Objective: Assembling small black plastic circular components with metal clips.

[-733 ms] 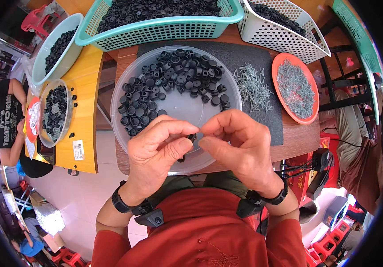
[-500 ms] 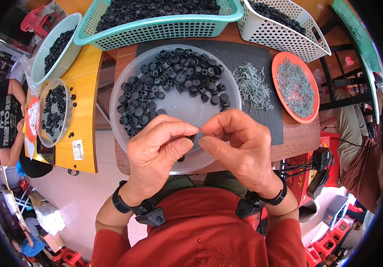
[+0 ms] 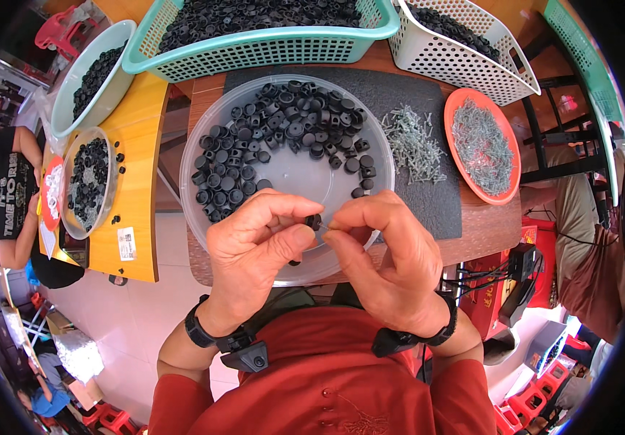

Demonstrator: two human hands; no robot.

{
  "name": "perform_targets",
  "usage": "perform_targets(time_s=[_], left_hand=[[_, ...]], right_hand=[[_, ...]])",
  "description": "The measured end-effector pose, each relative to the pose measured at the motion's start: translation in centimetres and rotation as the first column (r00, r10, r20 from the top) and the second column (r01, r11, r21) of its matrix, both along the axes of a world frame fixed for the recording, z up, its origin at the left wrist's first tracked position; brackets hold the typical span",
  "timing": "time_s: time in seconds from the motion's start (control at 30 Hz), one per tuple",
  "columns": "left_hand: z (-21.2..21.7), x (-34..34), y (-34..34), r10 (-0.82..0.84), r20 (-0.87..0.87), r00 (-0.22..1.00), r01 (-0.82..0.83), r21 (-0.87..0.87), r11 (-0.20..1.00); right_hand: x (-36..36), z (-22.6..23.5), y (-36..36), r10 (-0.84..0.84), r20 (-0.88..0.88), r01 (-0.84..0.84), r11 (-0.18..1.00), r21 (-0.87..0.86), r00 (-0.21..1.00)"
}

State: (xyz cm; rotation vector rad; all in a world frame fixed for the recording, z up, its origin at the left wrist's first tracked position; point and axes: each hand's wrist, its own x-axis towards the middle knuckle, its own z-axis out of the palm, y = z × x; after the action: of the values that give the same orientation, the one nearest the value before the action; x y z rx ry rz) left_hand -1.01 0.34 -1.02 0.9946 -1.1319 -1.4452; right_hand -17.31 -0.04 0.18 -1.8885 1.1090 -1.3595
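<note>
Between the thumb and forefinger of my left hand (image 3: 251, 250) is a small black plastic cap (image 3: 313, 220). My right hand (image 3: 388, 254) pinches a thin metal screw (image 3: 323, 226), its end at the cap's side; whether it has entered the cap is too small to tell. Both hands are over the near half of a round clear tub (image 3: 290, 170). Black caps (image 3: 229, 177) are heaped along the tub's left and far sides. Another black piece (image 3: 295, 262) shows below my left thumb; I cannot tell if it is held.
Loose screws (image 3: 417, 148) lie on a dark mat (image 3: 446, 210), beside an orange plate (image 3: 465, 192) of more screws. Behind stand a green basket (image 3: 269, 49) and a white basket (image 3: 446, 69) of black parts. At a yellow table (image 3: 142, 181) on the left sits another person (image 3: 7, 196).
My right hand has drawn slightly right and its fingers have straightened, so the screw and black cap now show between the fingertips. My left hand has barely moved.
</note>
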Motion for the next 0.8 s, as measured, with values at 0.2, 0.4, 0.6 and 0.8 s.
perform_targets(time_s=[0.2, 0.4, 0.6, 0.8], left_hand=[[0.27, 0.05, -0.05, 0.038, 0.154, 0.987, -0.024, -0.094, 0.995], [0.62, -0.2, -0.31, 0.146, 0.425, 0.894, 0.052, -0.419, 0.906], [0.21, 0.21, -0.05, 0.0, -0.002, 1.0, 0.0, 0.016, 1.0], [0.1, 0.25, -0.16, 0.002, 0.008, 1.0, -0.002, -0.013, 1.0]], right_hand=[[0.19, 0.04, -0.19, -0.016, 0.01, 0.016, 0.998, -0.056, 1.0], [-0.04, -0.05, -0.3, 0.0, -0.013, -0.001, 1.0, -0.025, 1.0], [-0.11, -0.23, -0.09, 0.024, 0.076, -0.03, 0.997, 0.078, 0.997], [-0.18, -0.12, -0.37, 0.044, -0.006, -0.044, 0.999, 0.008, 0.999]])
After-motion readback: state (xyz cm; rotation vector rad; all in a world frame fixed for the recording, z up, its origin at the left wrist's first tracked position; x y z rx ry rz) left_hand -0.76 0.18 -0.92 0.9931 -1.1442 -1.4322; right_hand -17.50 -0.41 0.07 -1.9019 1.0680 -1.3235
